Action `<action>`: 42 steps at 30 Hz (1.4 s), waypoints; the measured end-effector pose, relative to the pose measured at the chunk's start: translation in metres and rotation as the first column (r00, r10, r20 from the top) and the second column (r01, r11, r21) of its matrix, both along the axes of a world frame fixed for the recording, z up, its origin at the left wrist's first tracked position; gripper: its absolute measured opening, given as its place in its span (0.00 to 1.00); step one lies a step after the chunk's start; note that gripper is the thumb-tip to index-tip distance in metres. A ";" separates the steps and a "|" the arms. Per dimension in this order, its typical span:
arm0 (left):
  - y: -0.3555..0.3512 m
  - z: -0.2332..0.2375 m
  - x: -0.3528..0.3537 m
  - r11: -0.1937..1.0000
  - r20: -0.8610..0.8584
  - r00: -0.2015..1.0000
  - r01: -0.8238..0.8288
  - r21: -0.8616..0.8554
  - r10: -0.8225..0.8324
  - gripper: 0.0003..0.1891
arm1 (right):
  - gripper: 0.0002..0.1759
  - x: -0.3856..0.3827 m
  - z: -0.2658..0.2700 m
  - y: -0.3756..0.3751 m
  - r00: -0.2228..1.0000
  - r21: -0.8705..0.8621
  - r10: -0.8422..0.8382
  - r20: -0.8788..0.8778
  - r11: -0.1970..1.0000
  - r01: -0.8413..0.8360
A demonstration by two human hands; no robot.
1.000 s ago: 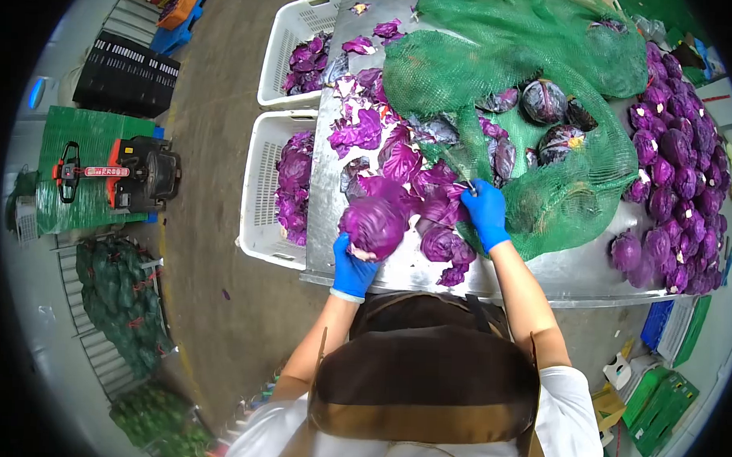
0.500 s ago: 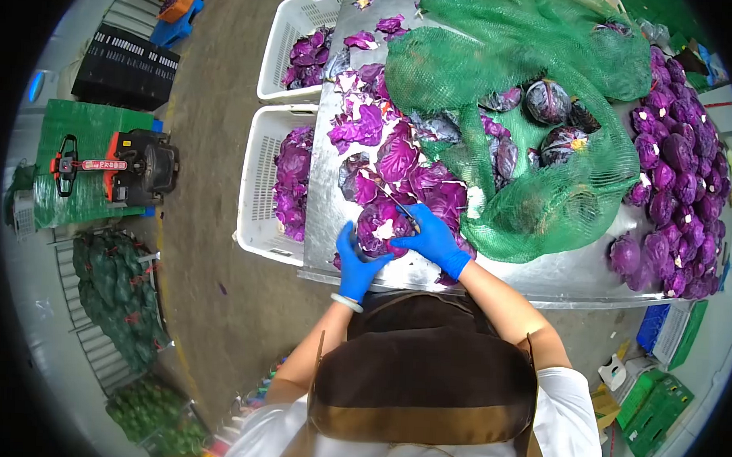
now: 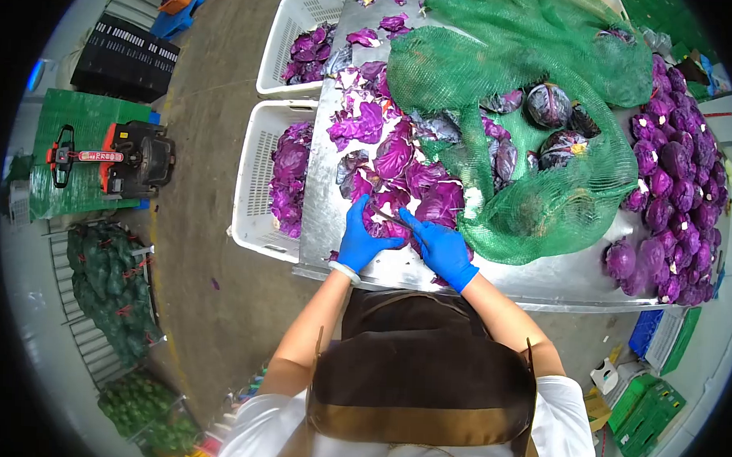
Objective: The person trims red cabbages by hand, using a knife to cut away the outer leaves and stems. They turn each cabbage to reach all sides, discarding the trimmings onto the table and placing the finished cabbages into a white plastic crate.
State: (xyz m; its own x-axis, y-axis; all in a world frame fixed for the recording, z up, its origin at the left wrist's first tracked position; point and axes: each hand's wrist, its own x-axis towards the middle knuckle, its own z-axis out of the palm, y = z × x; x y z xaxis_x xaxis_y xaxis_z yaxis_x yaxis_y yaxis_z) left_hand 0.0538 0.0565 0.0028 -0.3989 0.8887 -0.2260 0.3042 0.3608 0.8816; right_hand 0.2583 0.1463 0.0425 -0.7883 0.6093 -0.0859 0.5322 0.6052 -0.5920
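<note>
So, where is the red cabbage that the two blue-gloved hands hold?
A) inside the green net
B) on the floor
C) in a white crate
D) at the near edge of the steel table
D: left hand and right hand, with a knife, hold the red cabbage at the near edge of the steel table.

Bright, even light is falling from overhead; shadows are lying short and soft. The steel desk (image 3: pixel 558 271) is giving off a pale sheen along its near right side. Fisheye is bending lines toward the edges, a black ring closing the corners. Left hand (image 3: pixel 362 238) and right hand (image 3: pixel 443 247) are showing crisp; outer margins are smearing.
</note>
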 end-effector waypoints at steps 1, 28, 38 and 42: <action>0.001 0.004 0.000 1.000 -0.009 1.000 0.002 -0.011 -0.002 0.68 | 0.40 -0.003 0.002 0.000 0.999 0.050 0.002 0.038 0.999 -0.004; -0.053 -0.010 -0.026 0.990 0.072 0.994 0.078 0.117 -0.087 0.67 | 0.29 -0.007 -0.063 0.029 0.859 -0.342 -0.509 0.049 0.800 0.493; -0.021 0.000 0.017 0.987 -0.156 0.975 -0.153 0.047 0.159 0.58 | 0.15 0.023 0.027 0.032 0.928 0.079 -0.126 -0.351 0.983 0.163; -0.006 0.017 0.013 0.994 -0.155 0.982 -0.111 -0.001 0.110 0.56 | 0.12 0.023 0.030 0.021 0.994 0.111 0.078 -0.078 0.991 -0.069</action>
